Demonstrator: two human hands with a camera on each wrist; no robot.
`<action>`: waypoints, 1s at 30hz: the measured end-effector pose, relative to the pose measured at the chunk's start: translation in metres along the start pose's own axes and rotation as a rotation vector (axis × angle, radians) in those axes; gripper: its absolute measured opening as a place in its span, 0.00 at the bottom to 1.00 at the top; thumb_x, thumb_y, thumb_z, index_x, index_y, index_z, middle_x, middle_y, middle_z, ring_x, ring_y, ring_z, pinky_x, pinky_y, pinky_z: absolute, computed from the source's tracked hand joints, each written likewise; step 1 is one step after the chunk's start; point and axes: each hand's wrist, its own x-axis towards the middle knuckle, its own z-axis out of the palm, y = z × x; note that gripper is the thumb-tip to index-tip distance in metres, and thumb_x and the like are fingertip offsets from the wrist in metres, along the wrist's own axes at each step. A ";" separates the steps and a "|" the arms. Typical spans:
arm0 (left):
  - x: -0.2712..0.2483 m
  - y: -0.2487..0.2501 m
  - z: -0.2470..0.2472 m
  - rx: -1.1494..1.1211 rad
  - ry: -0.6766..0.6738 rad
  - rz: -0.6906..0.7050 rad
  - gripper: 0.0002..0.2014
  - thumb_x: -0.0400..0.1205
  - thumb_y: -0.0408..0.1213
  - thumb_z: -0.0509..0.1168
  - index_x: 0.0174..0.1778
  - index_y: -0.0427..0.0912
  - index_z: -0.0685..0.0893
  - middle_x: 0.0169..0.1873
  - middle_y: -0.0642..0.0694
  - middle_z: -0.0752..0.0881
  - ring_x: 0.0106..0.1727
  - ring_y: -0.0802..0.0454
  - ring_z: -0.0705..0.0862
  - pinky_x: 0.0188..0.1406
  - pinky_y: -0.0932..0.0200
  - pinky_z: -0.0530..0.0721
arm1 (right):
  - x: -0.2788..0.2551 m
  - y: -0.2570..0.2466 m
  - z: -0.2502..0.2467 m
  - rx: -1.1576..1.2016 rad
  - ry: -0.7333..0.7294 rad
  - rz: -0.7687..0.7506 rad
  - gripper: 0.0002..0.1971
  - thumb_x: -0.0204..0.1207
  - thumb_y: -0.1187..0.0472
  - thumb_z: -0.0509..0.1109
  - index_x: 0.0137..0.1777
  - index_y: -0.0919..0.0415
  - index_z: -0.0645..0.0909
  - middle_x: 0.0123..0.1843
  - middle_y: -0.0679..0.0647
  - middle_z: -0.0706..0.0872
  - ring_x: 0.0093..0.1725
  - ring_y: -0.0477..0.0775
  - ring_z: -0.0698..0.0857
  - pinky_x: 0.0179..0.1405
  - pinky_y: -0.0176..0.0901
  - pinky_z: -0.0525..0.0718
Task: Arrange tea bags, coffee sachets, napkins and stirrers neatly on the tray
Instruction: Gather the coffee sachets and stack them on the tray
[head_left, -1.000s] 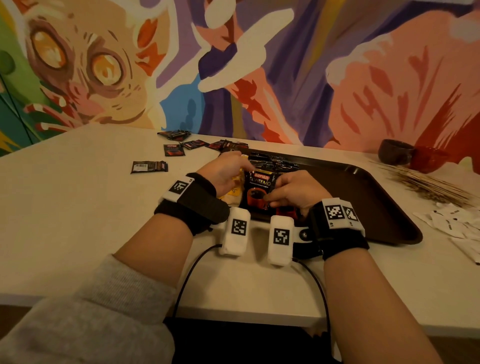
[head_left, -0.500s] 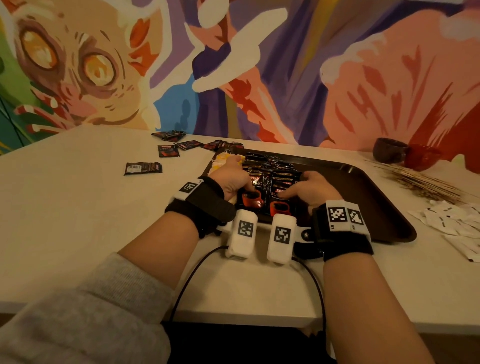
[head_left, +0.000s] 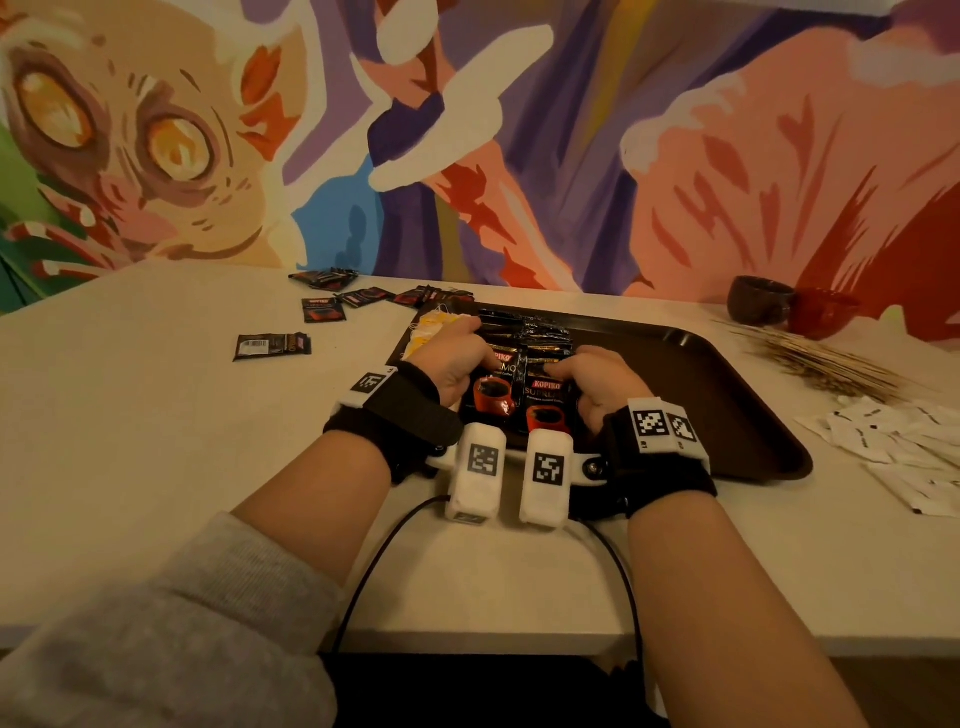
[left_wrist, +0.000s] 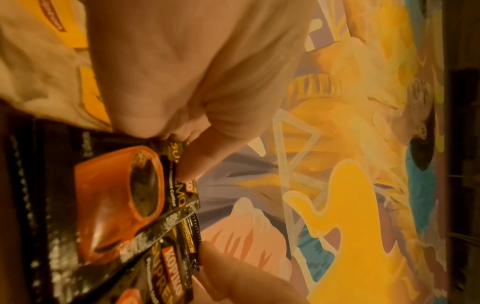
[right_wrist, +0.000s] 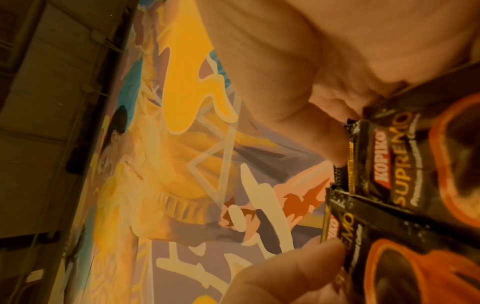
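We have both hands on the row of Kopiko coffee sachets (head_left: 524, 384) at the left part of the dark tray (head_left: 727, 395), in the middle of the head view. The left hand (head_left: 457, 358) curls its fingers over the top edge of the left sachet, and the right hand (head_left: 597, 379) does the same on the sachet beside it; each grip is closed on a sachet, the thumb below and the fingers above, as the wrist views show.

We think the main risk is here: the sachets overlap like tiles and look glossy, so a push from one side could make the whole row slide or fan out. Also the yellow tea bags (head_left: 431, 327), just to the left of the sachets and partly under the left hand, could be dragged out of place by that hand.

The near rim of the tray is right under our wrists, so a sachet that is pulled toward us may ride over it onto the worktop (head_left: 156, 441). The right half of the tray is bare and gives room for the other things. Loose sachets (head_left: 272, 345) lie upper left, the wooden stirrers (head_left: 826, 364) and white napkins (head_left: 909, 441) at the right, beyond the tray rim.
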 end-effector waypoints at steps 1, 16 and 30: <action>0.001 0.001 -0.001 -0.033 -0.007 -0.006 0.24 0.79 0.12 0.51 0.66 0.36 0.75 0.46 0.40 0.81 0.53 0.42 0.82 0.56 0.44 0.81 | -0.001 -0.001 -0.002 0.071 0.001 0.007 0.23 0.74 0.72 0.69 0.69 0.65 0.73 0.61 0.65 0.83 0.55 0.64 0.85 0.50 0.61 0.86; 0.055 0.056 -0.024 -0.008 -0.100 -0.156 0.35 0.87 0.56 0.47 0.82 0.32 0.56 0.80 0.32 0.60 0.82 0.39 0.58 0.80 0.48 0.56 | 0.062 -0.071 -0.035 -0.148 -0.007 -0.075 0.26 0.82 0.37 0.51 0.54 0.62 0.75 0.37 0.53 0.73 0.42 0.54 0.75 0.44 0.45 0.73; 0.109 0.048 -0.021 0.052 -0.079 -0.340 0.39 0.86 0.60 0.44 0.82 0.30 0.53 0.78 0.32 0.66 0.78 0.38 0.66 0.75 0.48 0.65 | 0.119 -0.056 -0.001 -0.356 -0.187 0.083 0.18 0.84 0.45 0.55 0.56 0.62 0.72 0.45 0.56 0.78 0.45 0.54 0.78 0.53 0.47 0.79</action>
